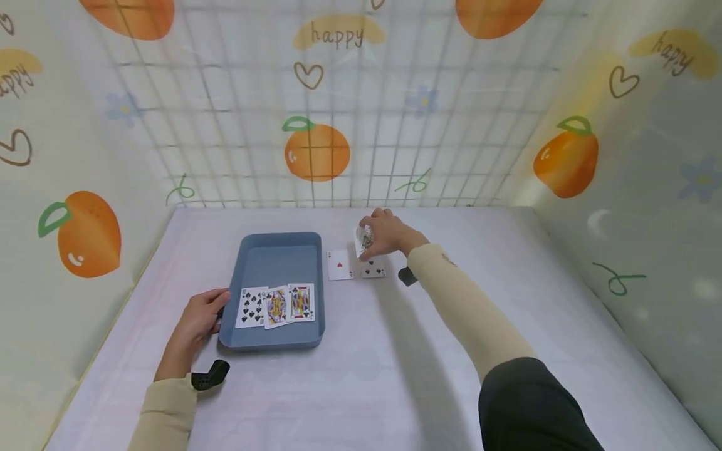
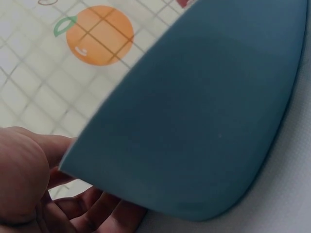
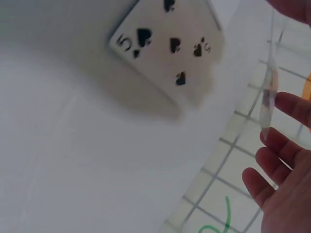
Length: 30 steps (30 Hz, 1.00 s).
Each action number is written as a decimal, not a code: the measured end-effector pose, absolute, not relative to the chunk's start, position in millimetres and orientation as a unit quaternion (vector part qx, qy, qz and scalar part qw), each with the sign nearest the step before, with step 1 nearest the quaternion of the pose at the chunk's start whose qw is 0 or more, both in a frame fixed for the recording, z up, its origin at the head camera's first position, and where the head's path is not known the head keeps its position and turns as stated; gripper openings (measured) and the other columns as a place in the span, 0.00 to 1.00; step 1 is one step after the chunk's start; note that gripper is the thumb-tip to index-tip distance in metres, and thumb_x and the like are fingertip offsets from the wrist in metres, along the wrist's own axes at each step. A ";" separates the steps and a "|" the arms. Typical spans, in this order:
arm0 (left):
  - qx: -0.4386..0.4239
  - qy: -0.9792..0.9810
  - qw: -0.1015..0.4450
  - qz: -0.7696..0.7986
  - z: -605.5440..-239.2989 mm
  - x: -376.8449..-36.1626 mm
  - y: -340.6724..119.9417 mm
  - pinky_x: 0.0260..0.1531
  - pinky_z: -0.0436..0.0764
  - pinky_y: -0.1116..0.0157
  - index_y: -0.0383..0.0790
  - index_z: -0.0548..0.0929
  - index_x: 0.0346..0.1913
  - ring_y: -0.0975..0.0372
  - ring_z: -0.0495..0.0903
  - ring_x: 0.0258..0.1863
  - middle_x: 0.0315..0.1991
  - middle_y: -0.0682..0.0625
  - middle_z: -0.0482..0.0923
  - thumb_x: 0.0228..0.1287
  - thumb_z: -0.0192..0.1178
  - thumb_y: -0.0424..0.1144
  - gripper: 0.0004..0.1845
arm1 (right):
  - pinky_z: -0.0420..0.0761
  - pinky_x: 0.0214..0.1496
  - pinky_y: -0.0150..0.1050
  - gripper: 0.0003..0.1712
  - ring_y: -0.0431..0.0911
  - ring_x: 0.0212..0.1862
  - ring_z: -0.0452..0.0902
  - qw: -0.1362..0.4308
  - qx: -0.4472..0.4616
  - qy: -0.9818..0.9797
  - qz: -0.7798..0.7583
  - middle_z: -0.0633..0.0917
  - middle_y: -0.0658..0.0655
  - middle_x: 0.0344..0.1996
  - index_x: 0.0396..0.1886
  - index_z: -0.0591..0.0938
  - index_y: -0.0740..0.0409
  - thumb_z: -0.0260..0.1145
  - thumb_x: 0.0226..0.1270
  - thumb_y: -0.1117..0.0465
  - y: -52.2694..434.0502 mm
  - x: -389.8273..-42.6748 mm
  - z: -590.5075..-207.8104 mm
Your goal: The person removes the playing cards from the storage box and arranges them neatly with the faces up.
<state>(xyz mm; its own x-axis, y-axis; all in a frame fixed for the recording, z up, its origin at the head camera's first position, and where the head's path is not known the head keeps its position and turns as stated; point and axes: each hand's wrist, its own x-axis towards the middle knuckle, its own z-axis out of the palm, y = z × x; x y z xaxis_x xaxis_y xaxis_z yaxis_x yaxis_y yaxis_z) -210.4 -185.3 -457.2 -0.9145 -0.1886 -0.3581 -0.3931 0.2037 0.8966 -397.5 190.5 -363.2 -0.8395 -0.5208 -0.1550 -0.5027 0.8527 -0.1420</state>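
Note:
At its left side, my left hand (image 1: 197, 319) grips a blue-grey tray (image 1: 271, 257), with fingers curled at the rim (image 2: 65, 167). Three playing cards lie face up in the tray's near half: a ten of spades (image 1: 251, 307) and two face cards (image 1: 276, 307), slightly overlapping. To the right of the tray, my right hand (image 1: 389, 233) pinches a playing card (image 1: 362, 241) between thumb and fingers. That card is tilted up and shows nearly edge-on in the right wrist view. Under the hand, a five of spades (image 3: 170, 46) lies face up on the table.
An ace of hearts (image 1: 340, 265) lies between the tray and the five of spades. The white-covered table (image 1: 350, 394) is bounded by a wire grid (image 1: 242, 138) and printed curtains (image 1: 648, 250) at the back and sides.

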 end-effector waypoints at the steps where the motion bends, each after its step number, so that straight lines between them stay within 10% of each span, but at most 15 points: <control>1: -0.189 0.770 0.086 0.603 -457.0 -210.3 -185.0 0.29 0.81 0.67 0.34 0.68 0.71 0.61 0.76 0.42 0.63 0.36 0.71 0.78 0.49 0.45 0.26 | 0.70 0.60 0.55 0.51 0.57 0.61 0.61 0.096 -0.263 0.959 -0.047 0.68 0.63 0.63 0.69 0.71 0.55 0.77 0.46 0.39 193.8 -398.4 -364.3; 30: -0.195 0.752 0.091 0.623 -457.0 -210.8 -186.0 0.34 0.84 0.65 0.33 0.66 0.72 0.65 0.78 0.41 0.62 0.36 0.72 0.78 0.50 0.45 0.27 | 0.68 0.61 0.56 0.48 0.59 0.60 0.62 0.143 -0.207 0.967 -0.030 0.70 0.66 0.61 0.69 0.72 0.55 0.75 0.47 0.45 254.2 -397.5 -393.3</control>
